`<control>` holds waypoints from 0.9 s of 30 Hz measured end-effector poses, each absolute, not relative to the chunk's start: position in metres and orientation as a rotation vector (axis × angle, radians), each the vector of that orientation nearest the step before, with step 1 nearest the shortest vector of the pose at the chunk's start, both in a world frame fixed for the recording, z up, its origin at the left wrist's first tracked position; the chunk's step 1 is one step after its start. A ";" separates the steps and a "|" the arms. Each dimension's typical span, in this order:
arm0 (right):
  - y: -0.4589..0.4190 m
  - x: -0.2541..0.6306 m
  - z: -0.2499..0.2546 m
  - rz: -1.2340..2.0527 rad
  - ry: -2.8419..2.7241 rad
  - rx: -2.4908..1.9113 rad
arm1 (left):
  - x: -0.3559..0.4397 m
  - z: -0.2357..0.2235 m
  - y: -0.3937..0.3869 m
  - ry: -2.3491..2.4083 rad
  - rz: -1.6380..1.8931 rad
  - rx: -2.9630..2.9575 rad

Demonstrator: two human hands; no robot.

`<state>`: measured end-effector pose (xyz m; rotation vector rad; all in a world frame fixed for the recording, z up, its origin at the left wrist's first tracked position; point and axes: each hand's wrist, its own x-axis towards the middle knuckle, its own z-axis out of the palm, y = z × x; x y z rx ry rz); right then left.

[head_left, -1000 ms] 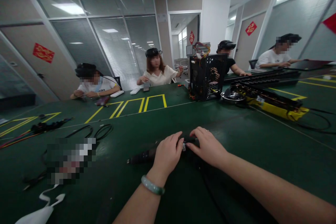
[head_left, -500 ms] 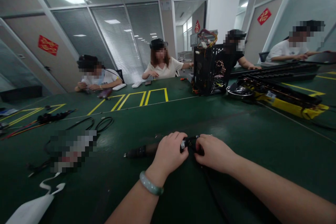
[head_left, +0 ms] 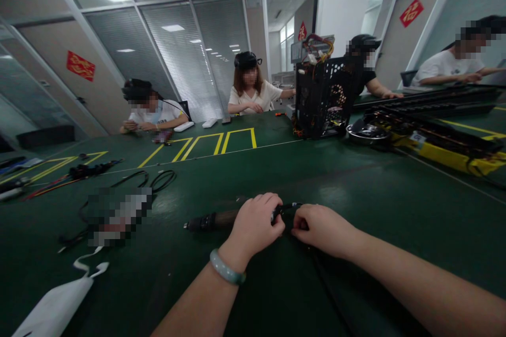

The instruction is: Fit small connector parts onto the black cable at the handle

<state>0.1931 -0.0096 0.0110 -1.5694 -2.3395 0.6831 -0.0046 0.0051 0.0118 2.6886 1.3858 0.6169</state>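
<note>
A dark electric screwdriver (head_left: 209, 222) lies on the green table, its tip pointing left. My left hand (head_left: 256, 224) is wrapped over its rear part, thumb on the near side. Close to the right of it, my right hand (head_left: 322, 229) has its fingers curled together at the black cable (head_left: 294, 205) by the screwdriver's tail end. What exactly lies between the right fingertips is partly hidden. From below that hand, a black cord (head_left: 328, 284) runs down toward the near table edge.
Left stand a pixelated object (head_left: 122, 216) with black cables and a white strapped item (head_left: 55, 305). Wires (head_left: 90, 169) lie farther back. A black computer case (head_left: 324, 97), metal bowl (head_left: 367, 134) and yellow-based component (head_left: 450, 150) stand right. Several people sit across the green table (head_left: 221, 179).
The surroundings have shifted a little to the right in the view. My hands keep almost the same pose on the screwdriver and cable. The person across the middle has moved a hand.
</note>
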 end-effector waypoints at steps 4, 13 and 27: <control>-0.004 0.197 0.011 0.994 -2.171 -1.525 | -0.004 0.009 0.005 1.365 0.585 2.679; 0.013 0.203 -0.001 1.346 -1.901 -1.464 | -0.004 0.010 0.007 1.408 0.498 2.654; 0.009 0.194 -0.001 0.655 -2.141 -1.533 | -0.010 0.013 0.006 1.380 0.483 2.642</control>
